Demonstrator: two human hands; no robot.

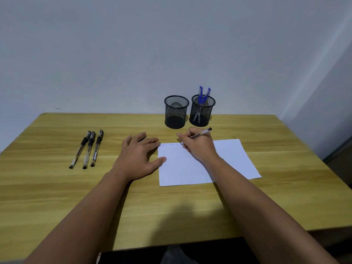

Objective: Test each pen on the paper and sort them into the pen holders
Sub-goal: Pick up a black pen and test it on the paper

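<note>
My right hand has its grip closed on the pen, light, stiff and smooth, pinched low near the tip; my left hand lies flat and open.

Lighting is pretty dim and flat, with a cool bluish cast over the wall. A brighter band runs diagonally down the right-hand wall, so light seems to come from up there. Shadows are soft: a broad dark patch sits on the wooden table between the forearms near the front edge, and small smudgy ones lie under the mesh pen holders. No harsh glare anywhere. The wide-angle lens bends the table edges outward. Detail is soft overall; the scribbles on the paper are illegible.
</note>
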